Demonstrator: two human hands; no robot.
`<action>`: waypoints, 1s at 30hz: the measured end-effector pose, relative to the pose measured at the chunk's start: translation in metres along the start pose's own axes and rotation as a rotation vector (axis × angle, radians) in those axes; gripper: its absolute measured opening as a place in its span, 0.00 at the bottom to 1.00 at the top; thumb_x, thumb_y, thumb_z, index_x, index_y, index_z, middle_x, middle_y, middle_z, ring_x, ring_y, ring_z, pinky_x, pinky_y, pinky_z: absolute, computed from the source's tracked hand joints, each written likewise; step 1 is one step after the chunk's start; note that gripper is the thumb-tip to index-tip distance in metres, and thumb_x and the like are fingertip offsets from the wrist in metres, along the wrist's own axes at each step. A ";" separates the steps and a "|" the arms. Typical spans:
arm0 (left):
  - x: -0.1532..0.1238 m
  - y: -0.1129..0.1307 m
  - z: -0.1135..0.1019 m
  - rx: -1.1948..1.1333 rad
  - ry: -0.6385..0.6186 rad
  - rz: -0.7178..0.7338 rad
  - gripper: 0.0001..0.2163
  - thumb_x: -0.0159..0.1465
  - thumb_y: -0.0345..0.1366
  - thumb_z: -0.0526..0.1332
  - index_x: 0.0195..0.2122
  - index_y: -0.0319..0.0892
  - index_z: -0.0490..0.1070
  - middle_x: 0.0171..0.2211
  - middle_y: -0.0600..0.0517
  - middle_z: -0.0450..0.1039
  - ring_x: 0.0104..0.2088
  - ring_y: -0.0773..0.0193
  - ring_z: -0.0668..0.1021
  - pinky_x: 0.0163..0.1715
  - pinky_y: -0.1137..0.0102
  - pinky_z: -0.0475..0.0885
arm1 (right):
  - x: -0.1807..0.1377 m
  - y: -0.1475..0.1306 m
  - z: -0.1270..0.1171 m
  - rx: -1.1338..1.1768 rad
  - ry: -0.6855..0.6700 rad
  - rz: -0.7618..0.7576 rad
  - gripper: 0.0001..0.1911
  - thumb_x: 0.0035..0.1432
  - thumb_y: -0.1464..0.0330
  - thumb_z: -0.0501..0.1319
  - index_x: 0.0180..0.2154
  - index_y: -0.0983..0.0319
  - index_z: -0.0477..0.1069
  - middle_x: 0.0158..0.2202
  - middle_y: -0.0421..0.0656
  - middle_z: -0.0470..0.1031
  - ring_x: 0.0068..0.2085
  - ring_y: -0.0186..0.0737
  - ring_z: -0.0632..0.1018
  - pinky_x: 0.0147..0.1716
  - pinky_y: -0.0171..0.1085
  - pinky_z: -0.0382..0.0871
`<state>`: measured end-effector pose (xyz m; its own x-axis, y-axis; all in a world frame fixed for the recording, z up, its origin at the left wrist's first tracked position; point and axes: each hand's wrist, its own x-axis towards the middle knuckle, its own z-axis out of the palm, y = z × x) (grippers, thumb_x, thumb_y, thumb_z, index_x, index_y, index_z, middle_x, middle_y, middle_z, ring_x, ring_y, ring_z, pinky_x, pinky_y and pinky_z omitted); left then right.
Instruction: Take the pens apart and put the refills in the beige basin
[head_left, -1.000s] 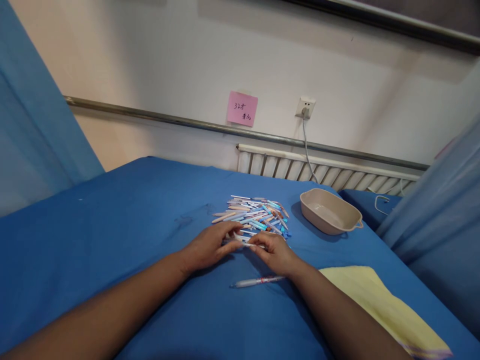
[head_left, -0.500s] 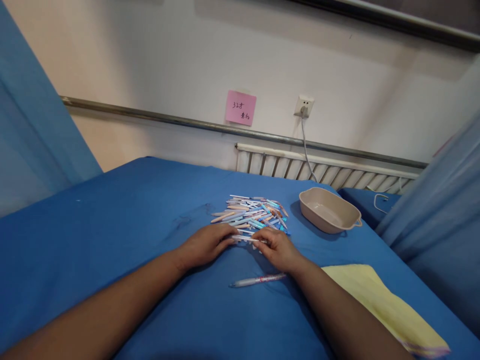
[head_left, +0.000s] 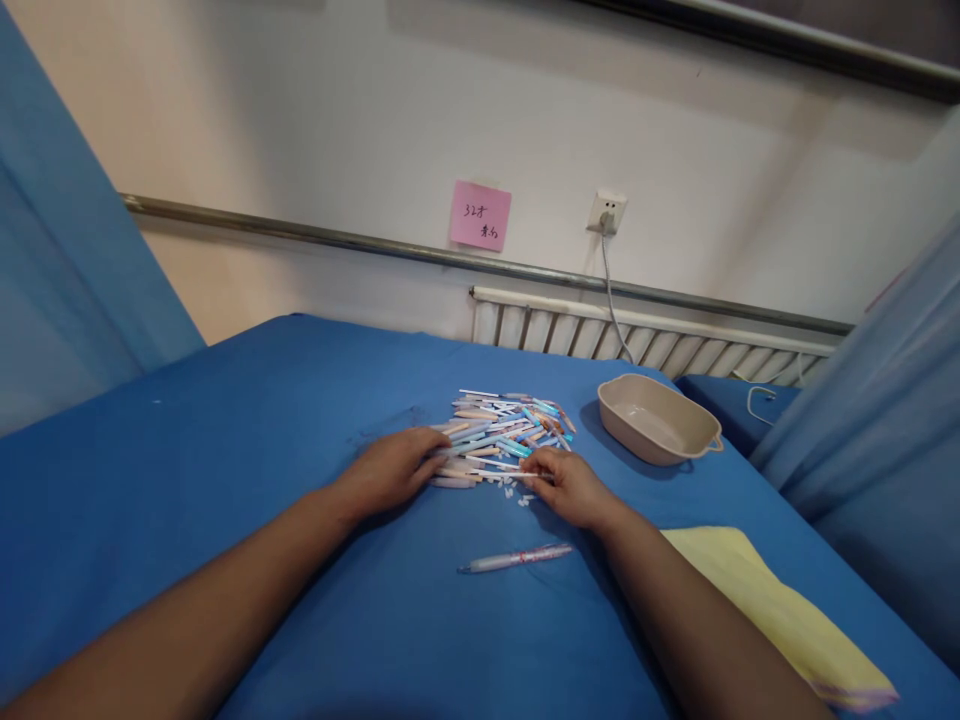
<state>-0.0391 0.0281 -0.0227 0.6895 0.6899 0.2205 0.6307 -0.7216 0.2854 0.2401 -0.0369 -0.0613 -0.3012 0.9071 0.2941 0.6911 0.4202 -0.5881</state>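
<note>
Both hands slid forward to the pen pile [head_left: 510, 425] mid-bed: left hand [head_left: 390, 470] lies loosely open, probably steadying its near edge, right hand [head_left: 571, 487] pinches a thin white refill [head_left: 501, 472].

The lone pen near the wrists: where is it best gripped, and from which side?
Likely the pen at mid-barrel, pinched from above across its width. It lies flat on the blue sheet, running almost left to right, apart from the pile, so both long sides are free. The right hand is nearest.
</note>
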 end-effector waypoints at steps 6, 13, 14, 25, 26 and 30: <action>0.005 0.019 0.019 -0.142 0.042 0.038 0.10 0.64 0.39 0.54 0.43 0.44 0.70 0.40 0.49 0.74 0.41 0.58 0.74 0.42 0.67 0.67 | 0.002 -0.014 0.012 -0.015 0.018 -0.041 0.05 0.59 0.68 0.58 0.37 0.61 0.70 0.33 0.41 0.74 0.35 0.35 0.73 0.35 0.33 0.63; 0.012 0.028 0.026 -0.100 0.003 0.092 0.08 0.64 0.39 0.55 0.37 0.42 0.70 0.35 0.49 0.73 0.38 0.59 0.73 0.37 0.68 0.66 | 0.003 -0.008 0.010 -0.069 -0.001 -0.051 0.06 0.60 0.68 0.57 0.38 0.60 0.71 0.36 0.42 0.74 0.38 0.37 0.74 0.38 0.34 0.64; 0.012 0.027 0.026 -0.096 0.004 0.089 0.08 0.64 0.39 0.55 0.37 0.42 0.70 0.34 0.49 0.73 0.37 0.59 0.72 0.37 0.68 0.66 | 0.002 -0.004 0.006 -0.094 -0.004 -0.030 0.06 0.60 0.68 0.57 0.38 0.60 0.71 0.36 0.42 0.74 0.38 0.37 0.74 0.38 0.34 0.64; 0.009 0.027 0.022 -0.104 0.019 0.090 0.08 0.64 0.39 0.55 0.39 0.42 0.70 0.35 0.49 0.72 0.38 0.60 0.72 0.38 0.68 0.66 | 0.001 0.006 -0.013 -0.285 0.079 0.109 0.07 0.60 0.65 0.57 0.38 0.61 0.70 0.40 0.47 0.73 0.43 0.42 0.73 0.42 0.39 0.63; 0.008 0.027 0.020 -0.110 0.030 0.090 0.09 0.64 0.39 0.55 0.40 0.42 0.70 0.36 0.49 0.73 0.38 0.60 0.72 0.38 0.68 0.66 | 0.000 -0.001 -0.012 -0.267 0.086 0.072 0.08 0.60 0.65 0.57 0.39 0.61 0.70 0.41 0.47 0.72 0.44 0.43 0.72 0.43 0.40 0.63; 0.003 0.025 0.009 -0.134 0.050 0.096 0.09 0.64 0.40 0.55 0.40 0.42 0.70 0.38 0.49 0.73 0.39 0.60 0.73 0.40 0.68 0.66 | -0.009 -0.031 -0.010 -0.026 -0.133 -0.039 0.11 0.55 0.63 0.62 0.40 0.60 0.70 0.38 0.43 0.72 0.39 0.38 0.73 0.40 0.35 0.65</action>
<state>-0.0179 0.0110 -0.0236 0.7234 0.6229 0.2977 0.5076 -0.7722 0.3822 0.2279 -0.0580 -0.0377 -0.4113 0.8862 0.2132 0.6933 0.4560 -0.5581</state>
